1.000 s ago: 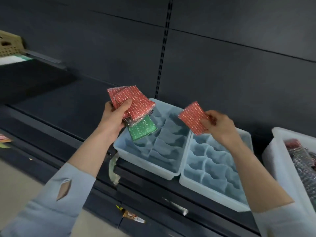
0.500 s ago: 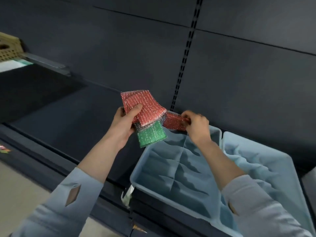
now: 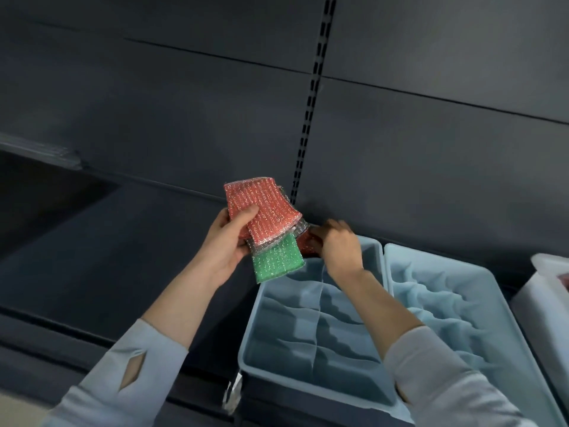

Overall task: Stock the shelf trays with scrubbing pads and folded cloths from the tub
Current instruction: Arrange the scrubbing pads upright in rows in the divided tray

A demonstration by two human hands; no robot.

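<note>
On the dark shelf two pale blue divided trays sit side by side, edges nearly touching: the left tray lies under both forearms, the right tray just beyond it. At the far right edge of the view a white tub stands close to the right tray, with only a sliver of something reddish showing inside.

The left hand is raised above the left tray's near-left corner, thumb curled over a fanned stack of scrubbing pads: red ones on top, a silvery one between, and a green pad sticking out at the bottom. This fan hides the tray's back-left corner.

The right hand reaches into the back of the left tray, fingers curled around a single red pad that shows only as a small patch between the green pad and the hand; which compartment it is in cannot be told. The hand is motion-blurred.

Behind everything rises the dark back panel with a slotted upright strip.
</note>
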